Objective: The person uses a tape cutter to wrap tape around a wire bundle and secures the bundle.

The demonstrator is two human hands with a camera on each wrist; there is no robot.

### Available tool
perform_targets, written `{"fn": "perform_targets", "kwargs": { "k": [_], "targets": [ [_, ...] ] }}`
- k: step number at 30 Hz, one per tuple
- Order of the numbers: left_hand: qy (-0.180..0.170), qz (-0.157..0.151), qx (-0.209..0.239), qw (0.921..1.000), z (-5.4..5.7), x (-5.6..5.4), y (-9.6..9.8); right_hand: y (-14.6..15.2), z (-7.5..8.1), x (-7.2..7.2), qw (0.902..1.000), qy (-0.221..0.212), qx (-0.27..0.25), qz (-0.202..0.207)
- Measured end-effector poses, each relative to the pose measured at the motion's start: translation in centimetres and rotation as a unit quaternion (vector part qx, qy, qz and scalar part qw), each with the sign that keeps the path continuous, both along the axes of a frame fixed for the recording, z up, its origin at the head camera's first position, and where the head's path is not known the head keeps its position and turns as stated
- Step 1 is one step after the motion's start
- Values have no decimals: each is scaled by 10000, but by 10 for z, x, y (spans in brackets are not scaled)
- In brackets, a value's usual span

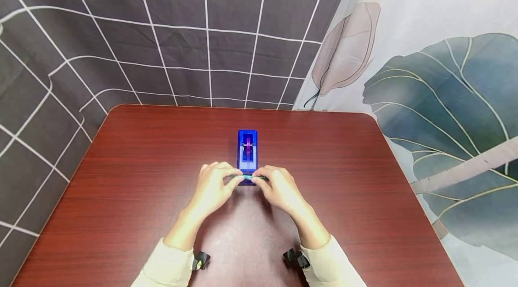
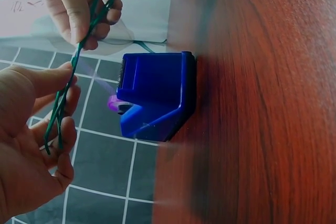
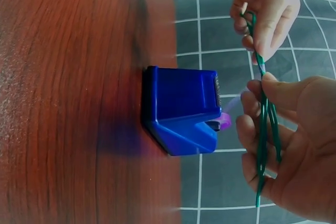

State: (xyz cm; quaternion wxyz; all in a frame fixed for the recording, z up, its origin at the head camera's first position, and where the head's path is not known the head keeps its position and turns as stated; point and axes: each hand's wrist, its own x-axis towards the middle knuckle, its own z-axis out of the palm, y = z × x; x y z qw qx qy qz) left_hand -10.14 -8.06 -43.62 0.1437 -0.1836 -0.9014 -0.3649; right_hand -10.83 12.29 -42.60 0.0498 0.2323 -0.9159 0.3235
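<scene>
Several thin green strands, gathered in a narrow bundle (image 3: 262,145), lie between both hands over the front of a blue tape dispenser (image 1: 247,151). Thumb and fingers of the left hand (image 1: 212,188) pinch one side of the bundle's middle; those of the right hand (image 1: 281,188) pinch the other side, close by. Loose strand ends stick out past the fingers in both wrist views. A purple tape roll (image 2: 113,103) sits in the dispenser. From it a faint, clear strip of tape (image 2: 102,77) runs toward the bundle; where it ends is hard to tell.
The dispenser stands on a reddish-brown wooden table (image 1: 344,179). Behind the table hangs a dark grey cloth (image 1: 230,48) with white grid lines, and to the right a pale curtain (image 1: 400,21) with printed leaves. Each wrist wears a small black device (image 1: 295,258).
</scene>
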Motion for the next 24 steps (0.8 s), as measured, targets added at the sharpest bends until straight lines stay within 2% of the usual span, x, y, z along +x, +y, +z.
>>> {"fn": "perform_targets", "kwargs": {
  "k": [8, 17, 24],
  "targets": [
    [-115, 27, 17, 9999, 0, -1, 0, 0, -5, -2, 9970, 740, 96, 192],
    [-134, -63, 124, 9998, -1, -1, 0, -2, -6, -1, 9957, 838, 389, 8],
    [-164, -44, 103, 9998, -1, -1, 1, -3, -3, -1, 9941, 1007, 397, -26]
  ]
}}
